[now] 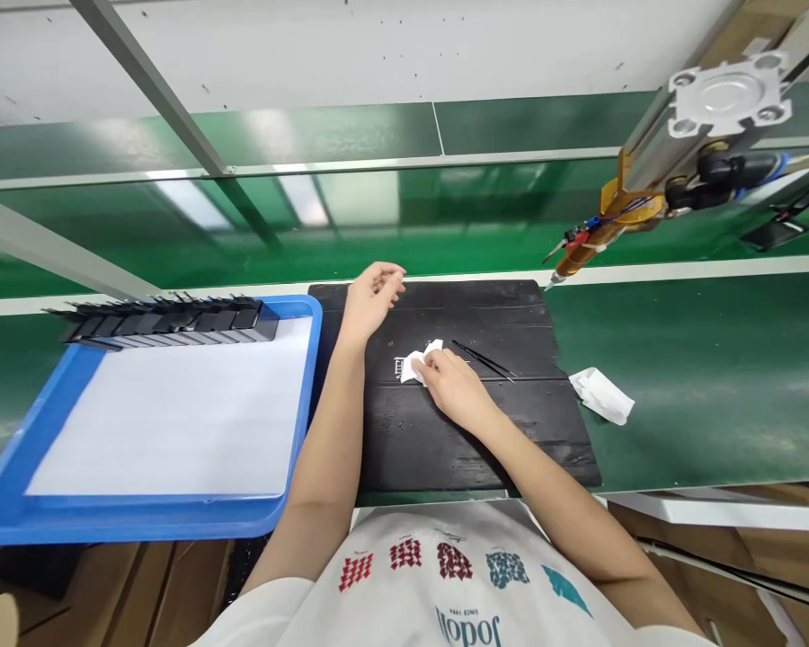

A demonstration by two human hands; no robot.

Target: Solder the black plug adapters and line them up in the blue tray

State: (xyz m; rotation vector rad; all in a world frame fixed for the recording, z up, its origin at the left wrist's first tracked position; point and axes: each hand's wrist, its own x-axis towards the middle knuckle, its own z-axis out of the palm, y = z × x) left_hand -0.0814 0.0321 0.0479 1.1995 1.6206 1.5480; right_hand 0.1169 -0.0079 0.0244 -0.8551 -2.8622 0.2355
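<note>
My right hand (455, 382) is closed on a crumpled white tissue (414, 367), pressed against the black mat (411, 440) over white printed characters. My left hand (376, 296) hovers over the mat's upper left part, fingers loosely curled and apart, with nothing visible in it. Black tweezers (484, 358) lie on the mat just beyond my right hand. Another folded white tissue (603, 395) rests on the green table, off the mat's right edge.
At the left, a blue tray (135, 521) holds white paper (182, 422) and a row of black parts (175, 322). A metal arm with an orange nozzle (580, 252) hangs at the upper right. Grey posts (155, 85) cross the upper left.
</note>
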